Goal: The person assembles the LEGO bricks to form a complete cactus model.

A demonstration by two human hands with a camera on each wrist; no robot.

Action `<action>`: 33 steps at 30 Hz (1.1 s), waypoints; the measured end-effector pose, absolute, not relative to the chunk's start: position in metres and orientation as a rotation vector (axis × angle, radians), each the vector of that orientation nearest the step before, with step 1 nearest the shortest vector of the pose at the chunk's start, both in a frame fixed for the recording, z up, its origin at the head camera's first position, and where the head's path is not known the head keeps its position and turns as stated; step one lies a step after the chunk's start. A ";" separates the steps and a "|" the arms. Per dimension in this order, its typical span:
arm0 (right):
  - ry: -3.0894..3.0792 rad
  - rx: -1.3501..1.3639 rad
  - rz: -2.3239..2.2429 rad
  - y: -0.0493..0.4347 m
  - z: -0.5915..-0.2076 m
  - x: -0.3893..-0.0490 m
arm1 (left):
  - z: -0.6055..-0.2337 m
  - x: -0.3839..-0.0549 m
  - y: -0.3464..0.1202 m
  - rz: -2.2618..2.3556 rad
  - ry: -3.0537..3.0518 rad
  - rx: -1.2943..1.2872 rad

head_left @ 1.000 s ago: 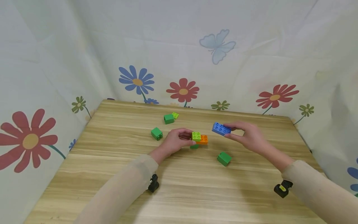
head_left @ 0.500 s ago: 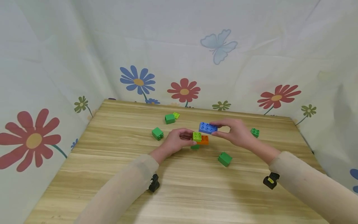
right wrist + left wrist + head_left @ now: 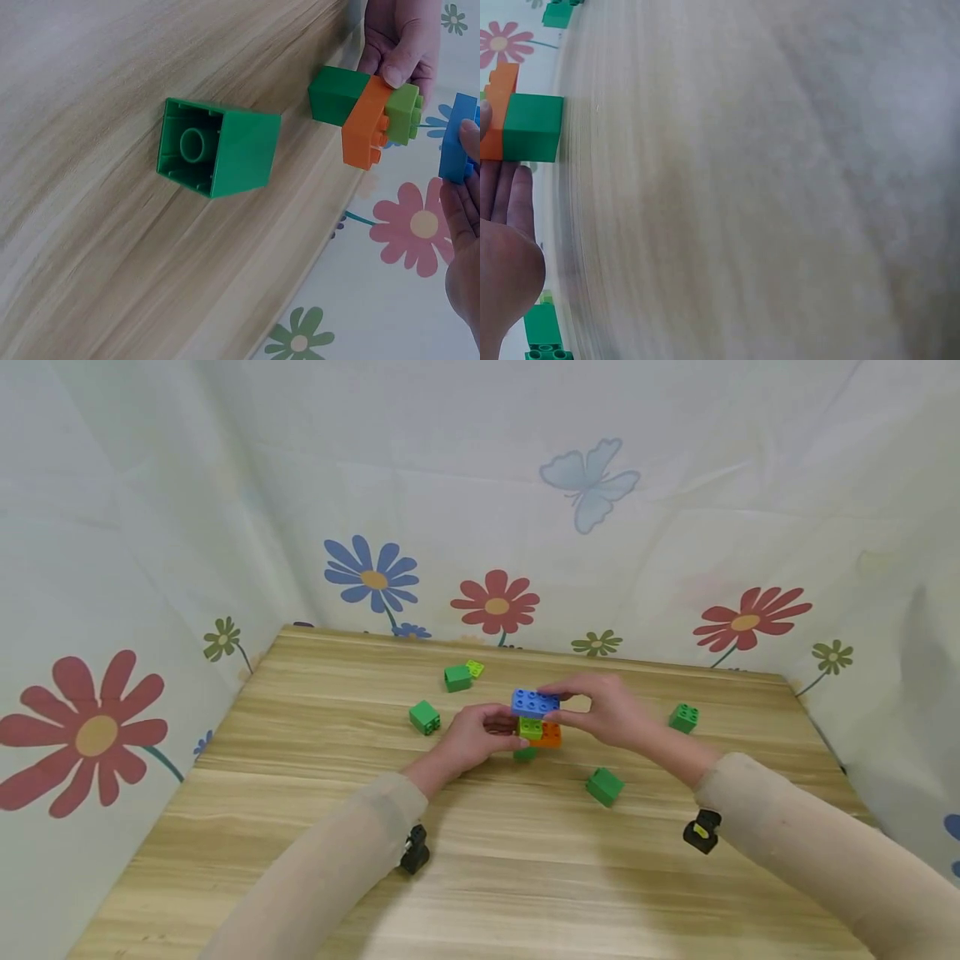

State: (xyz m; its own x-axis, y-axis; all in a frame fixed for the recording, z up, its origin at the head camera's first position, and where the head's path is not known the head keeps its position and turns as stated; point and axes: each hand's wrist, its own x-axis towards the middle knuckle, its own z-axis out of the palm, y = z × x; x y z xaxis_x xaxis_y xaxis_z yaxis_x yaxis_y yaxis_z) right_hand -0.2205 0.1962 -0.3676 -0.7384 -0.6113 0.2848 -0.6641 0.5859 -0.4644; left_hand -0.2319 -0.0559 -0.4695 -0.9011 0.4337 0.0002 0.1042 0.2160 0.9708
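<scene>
My left hand [image 3: 467, 742] grips a small stack of toy building bricks between thumb and fingers. The stack has a green brick [image 3: 337, 96] at the bottom, an orange brick [image 3: 363, 124] in the middle and a lime-green brick [image 3: 403, 112] on part of the orange one. Above it, my right hand [image 3: 611, 714] pinches a long blue brick [image 3: 531, 703] by its right end, studs upward. In the right wrist view a gap shows between the blue brick and the lime studs. Seen from the head, the blue brick overlaps the lime brick's back edge.
Loose green bricks lie around on the wooden table [image 3: 480, 877]: one in front to the right [image 3: 604, 787], one farther right [image 3: 683, 718], one left of my left hand [image 3: 425, 717]. At the back, another green brick [image 3: 457, 678] sits beside a lime-green piece [image 3: 476, 668].
My right hand has carried the blue brick leftward until it is over the stack. A green brick at the right has come out from behind that hand. The left hand stays in place.
</scene>
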 end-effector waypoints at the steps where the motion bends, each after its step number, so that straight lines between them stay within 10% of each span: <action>1: -2.701 1.103 0.864 0.195 -0.369 -0.222 | -0.469 -0.232 -0.056 1.738 2.223 0.510; 33: -2.624 1.185 0.965 0.182 -0.398 -0.227 | -0.471 -0.233 -0.058 1.761 2.199 0.528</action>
